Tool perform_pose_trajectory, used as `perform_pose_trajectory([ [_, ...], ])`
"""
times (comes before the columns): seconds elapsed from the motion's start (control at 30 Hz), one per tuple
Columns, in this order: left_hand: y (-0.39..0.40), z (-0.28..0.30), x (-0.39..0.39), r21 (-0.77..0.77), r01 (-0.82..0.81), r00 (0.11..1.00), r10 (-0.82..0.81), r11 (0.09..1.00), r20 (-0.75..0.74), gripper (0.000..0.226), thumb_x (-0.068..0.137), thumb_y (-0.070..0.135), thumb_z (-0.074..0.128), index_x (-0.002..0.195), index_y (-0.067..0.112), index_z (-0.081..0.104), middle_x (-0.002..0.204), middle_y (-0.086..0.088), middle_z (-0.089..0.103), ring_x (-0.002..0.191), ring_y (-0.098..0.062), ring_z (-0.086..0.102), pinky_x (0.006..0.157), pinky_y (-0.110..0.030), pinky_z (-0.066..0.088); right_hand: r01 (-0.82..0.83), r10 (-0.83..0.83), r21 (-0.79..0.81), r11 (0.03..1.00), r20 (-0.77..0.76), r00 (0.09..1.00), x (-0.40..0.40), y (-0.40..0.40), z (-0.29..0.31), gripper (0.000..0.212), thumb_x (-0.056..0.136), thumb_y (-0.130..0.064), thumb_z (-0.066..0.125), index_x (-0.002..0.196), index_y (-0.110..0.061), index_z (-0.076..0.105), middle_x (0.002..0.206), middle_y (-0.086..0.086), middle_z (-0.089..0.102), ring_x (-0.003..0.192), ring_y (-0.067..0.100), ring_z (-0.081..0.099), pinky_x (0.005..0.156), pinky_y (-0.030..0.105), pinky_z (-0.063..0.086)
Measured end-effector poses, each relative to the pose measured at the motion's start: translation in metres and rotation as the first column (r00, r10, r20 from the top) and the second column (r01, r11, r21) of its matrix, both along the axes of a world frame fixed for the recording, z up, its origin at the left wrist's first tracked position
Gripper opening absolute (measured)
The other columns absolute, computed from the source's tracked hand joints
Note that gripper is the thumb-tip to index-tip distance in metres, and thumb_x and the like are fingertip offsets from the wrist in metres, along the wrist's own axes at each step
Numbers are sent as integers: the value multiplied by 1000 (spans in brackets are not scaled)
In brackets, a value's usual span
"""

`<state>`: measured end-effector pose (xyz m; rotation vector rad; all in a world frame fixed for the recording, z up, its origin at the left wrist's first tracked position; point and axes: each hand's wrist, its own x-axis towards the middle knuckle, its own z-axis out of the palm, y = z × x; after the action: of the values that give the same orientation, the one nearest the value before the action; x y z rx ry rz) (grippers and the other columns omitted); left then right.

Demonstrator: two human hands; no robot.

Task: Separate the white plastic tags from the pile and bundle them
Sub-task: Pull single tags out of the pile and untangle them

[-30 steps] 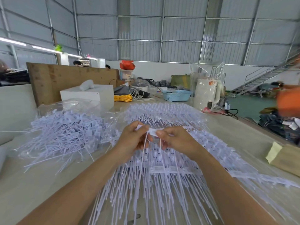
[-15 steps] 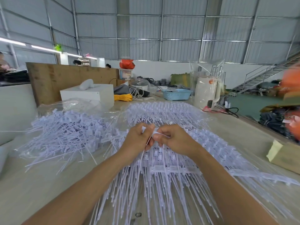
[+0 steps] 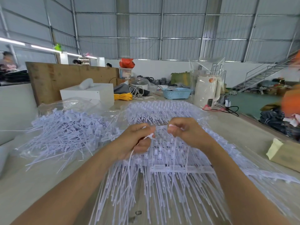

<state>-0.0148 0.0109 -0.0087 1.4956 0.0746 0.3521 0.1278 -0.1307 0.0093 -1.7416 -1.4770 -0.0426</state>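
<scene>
White plastic tags [image 3: 162,181], thin-stemmed: your left hand [image 3: 134,142] is pinching one; your right hand [image 3: 186,132] is gripping a strip.

I'm looking into a factory shed — corrugated metal walls [image 3: 178,26] on steel framing, a metal staircase [image 3: 263,75], a long worktop [image 3: 243,127] heaped with plastic tags [image 3: 68,127], other workers [image 3: 8,62] beyond.
</scene>
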Motion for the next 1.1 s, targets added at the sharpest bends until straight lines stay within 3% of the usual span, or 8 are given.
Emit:
perform_pose_trajectory([
  [0.1,-2,-6,11,-87,-132,989,137,987,63,24,83,30,57,80,7,50,45,-3,45,32,-12,35,34,-16,27,-44,204,355,934,-429,880,4,-9,4,17,85,-15,63,68,-13,64,64,7,53,52,19,44,51,21,42],
  [0.23,-3,-13,18,-108,-251,968,248,962,-40,34,96,40,43,89,10,58,53,-5,58,39,-15,48,37,-17,34,-118,395,441,889,-614,683,-5,-3,7,7,74,-17,68,80,-16,70,70,4,58,52,18,42,42,19,39],
  [0.33,-10,-9,20,-116,-198,979,190,973,-72,61,78,68,38,87,13,61,57,-8,62,43,-16,53,41,-18,39,-204,308,255,945,-489,816,-23,9,4,33,75,19,58,89,-10,63,80,0,58,49,12,50,48,21,44],
  [0.4,-15,-10,20,-12,-177,983,176,984,-47,70,69,74,39,89,11,64,60,-8,62,48,-16,55,45,-20,42,-181,218,129,975,-393,893,-35,16,0,41,72,26,50,93,-9,57,88,3,53,54,18,55,51,25,50],
  [0.6,-15,-19,18,196,-359,933,350,913,77,37,96,35,49,97,-2,54,50,3,57,42,-9,51,41,-17,35,-57,69,59,997,-230,971,-28,17,-8,35,83,1,64,105,-21,49,103,4,46,74,17,52,67,31,44],
  [0.7,-14,-16,17,198,-394,919,378,898,112,27,96,34,48,88,9,54,48,5,53,38,-6,47,39,-18,34,-29,27,-6,1000,-222,975,-22,17,-8,11,88,-12,64,82,-19,56,81,7,54,64,17,50,62,30,41],
  [0.9,-16,-14,16,140,-365,930,353,920,105,17,97,29,50,90,15,57,56,-1,63,45,-12,56,40,-17,38,-64,56,-26,998,-230,971,-22,17,-10,32,97,-13,50,67,-4,58,59,4,56,41,7,49,47,18,41],
  [1.1,-21,-4,15,82,-335,939,326,939,109,23,98,19,50,77,12,45,43,3,45,36,-12,37,39,-19,31,41,-41,10,999,33,999,-24,20,-9,25,92,-8,56,68,-6,59,56,1,45,50,7,40,53,27,32],
])
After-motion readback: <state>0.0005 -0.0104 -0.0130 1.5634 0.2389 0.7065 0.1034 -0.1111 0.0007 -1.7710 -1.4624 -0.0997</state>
